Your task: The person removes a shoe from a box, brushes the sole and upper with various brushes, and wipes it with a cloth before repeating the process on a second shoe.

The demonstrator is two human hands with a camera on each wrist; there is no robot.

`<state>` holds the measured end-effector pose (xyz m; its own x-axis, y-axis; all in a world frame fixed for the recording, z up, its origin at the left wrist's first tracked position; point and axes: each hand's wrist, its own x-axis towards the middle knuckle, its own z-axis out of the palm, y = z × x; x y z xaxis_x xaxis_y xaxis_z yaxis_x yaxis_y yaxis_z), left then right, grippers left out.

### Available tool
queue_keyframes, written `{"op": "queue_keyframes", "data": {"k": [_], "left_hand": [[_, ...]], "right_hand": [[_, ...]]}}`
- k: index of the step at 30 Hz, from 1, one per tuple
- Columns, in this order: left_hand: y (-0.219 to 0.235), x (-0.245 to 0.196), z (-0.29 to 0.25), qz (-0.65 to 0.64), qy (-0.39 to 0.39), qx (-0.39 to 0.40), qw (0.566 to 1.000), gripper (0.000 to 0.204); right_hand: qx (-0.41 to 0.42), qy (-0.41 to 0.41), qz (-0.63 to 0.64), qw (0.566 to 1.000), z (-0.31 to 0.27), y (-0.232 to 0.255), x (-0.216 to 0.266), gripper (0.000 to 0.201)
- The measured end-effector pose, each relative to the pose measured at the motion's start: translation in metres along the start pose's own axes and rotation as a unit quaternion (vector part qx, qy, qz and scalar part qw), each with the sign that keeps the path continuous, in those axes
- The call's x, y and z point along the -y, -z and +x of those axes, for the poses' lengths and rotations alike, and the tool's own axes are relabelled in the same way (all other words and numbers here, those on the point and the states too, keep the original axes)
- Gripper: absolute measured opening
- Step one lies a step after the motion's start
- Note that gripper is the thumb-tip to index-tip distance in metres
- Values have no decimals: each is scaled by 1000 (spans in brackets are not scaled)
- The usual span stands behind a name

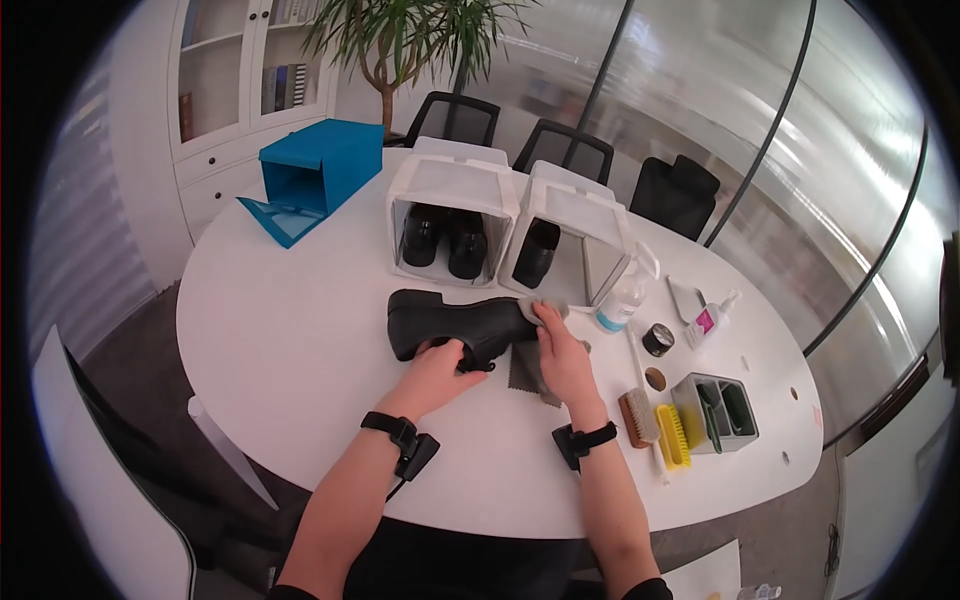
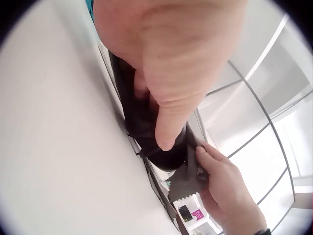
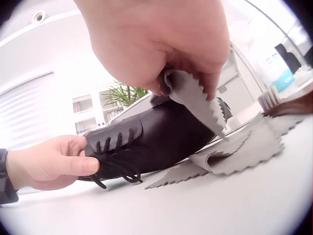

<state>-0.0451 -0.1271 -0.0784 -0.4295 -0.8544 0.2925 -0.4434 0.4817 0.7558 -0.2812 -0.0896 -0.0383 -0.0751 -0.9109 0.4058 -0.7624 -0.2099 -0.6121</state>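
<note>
A black leather lace-up shoe (image 1: 450, 325) lies tipped on its side over the white table, heel to the left and toe to the right. My left hand (image 1: 432, 382) grips it at the opening, fingers reaching inside and thumb outside near the laces (image 3: 117, 142). At the toe, my right hand (image 1: 568, 362) pinches a grey cloth (image 3: 193, 95) with zigzag edges against the leather. Another grey zigzag-edged cloth (image 3: 249, 149) lies on the table under the toe end. The right wrist view shows the held cloth folded between thumb and fingers.
Behind the shoe stand two white shoe boxes (image 1: 450, 182) with black shoes inside, and a blue box (image 1: 345, 165) with its flap down. To the right are a spray bottle (image 1: 625, 295), a dark jar (image 1: 658, 340), a wooden brush (image 1: 638, 418), a yellow brush (image 1: 672, 437) and a grey caddy (image 1: 690, 400).
</note>
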Motion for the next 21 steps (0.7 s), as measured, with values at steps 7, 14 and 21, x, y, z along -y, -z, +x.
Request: {"op": "queue_keyframes", "data": {"k": [7, 14, 21], "left_hand": [[8, 3, 9, -153, -25, -51, 987, 25], [24, -8, 0, -531, 26, -37, 846, 33], [25, -31, -7, -715, -13, -26, 699, 40]], "right_hand": [[18, 156, 91, 983, -4, -29, 43, 40], [-55, 361, -61, 929, 11, -19, 94, 39], [2, 376, -15, 926, 15, -10, 97, 40]]}}
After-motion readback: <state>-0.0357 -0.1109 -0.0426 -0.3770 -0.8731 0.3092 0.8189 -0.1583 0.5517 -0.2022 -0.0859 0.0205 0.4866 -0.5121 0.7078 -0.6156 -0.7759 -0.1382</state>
